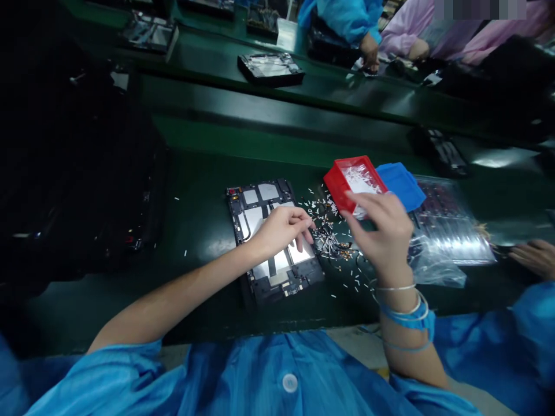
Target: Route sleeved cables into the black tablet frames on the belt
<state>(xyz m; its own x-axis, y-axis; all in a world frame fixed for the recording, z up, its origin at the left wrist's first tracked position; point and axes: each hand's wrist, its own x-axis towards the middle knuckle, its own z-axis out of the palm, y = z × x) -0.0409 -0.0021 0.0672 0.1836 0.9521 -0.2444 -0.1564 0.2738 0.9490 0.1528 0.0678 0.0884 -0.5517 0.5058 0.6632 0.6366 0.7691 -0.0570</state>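
Observation:
An opened tablet back [271,240] with silver plates and circuit boards lies flat on the dark green bench. My left hand [281,228] rests on its right part, fingers curled and tips pinched toward its right edge; what they hold is too small to make out. My right hand [384,228] hovers over a scatter of small cable parts [332,240], fingers curled together just below a red tray [353,180]. A blue wrist strap and a thin bangle circle that wrist.
A blue tray [401,184] sits next to the red one. Clear plastic bags [451,231] lie at the right, with another person's hand [535,257] beyond. More opened devices [269,67] sit on the far belt, where other workers' hands [370,52] are busy.

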